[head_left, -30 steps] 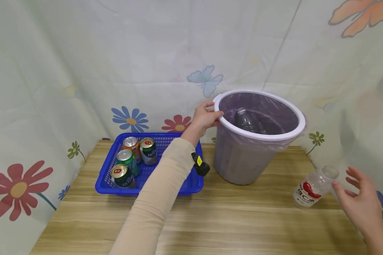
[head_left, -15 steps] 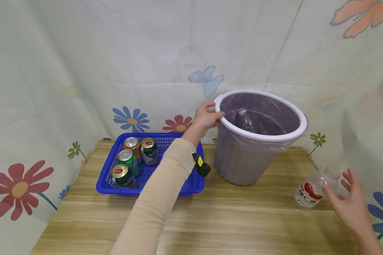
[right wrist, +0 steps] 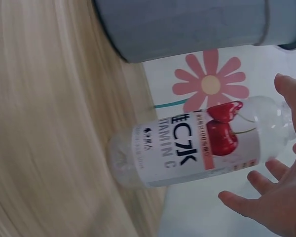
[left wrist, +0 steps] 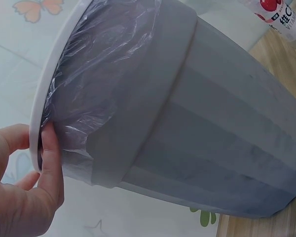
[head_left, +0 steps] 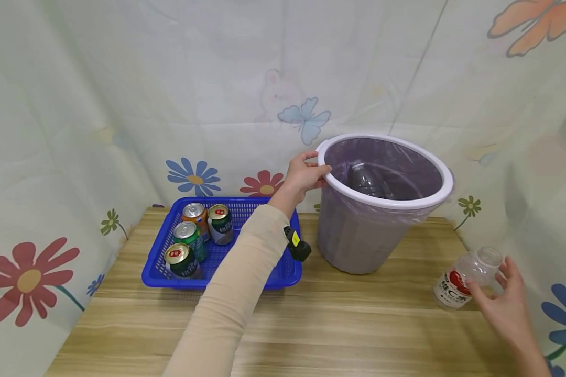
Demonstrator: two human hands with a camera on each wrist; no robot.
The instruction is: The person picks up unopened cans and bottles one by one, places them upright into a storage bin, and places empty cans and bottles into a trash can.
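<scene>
My left hand (head_left: 303, 175) pinches the white rim (left wrist: 45, 74) of a grey trash can (head_left: 358, 235), thumb on one side and fingers on the other. A purple plastic liner (left wrist: 106, 74) folds over that rim, and a dark-looking clear bottle (head_left: 362, 178) lies inside. On the right, an uncapped clear plastic bottle (right wrist: 197, 143) with a cherry label stands upright on the table. My right hand (head_left: 502, 306) is beside its upper part, thumb and fingers spread to either side of the neck, the fingers not closed round it.
A blue plastic basket (head_left: 151, 262) sits left of the trash can, partly hidden by my left sleeve (head_left: 231, 293). Several drink cans (head_left: 188, 235) stand in its left half. Behind the wooden table (head_left: 349, 324) hangs a flower-print curtain (head_left: 217, 78).
My right hand has moved left to the cherry-label bottle, its thumb now overlapping the label in the head view. The left hand keeps its hold on the rim.
</scene>
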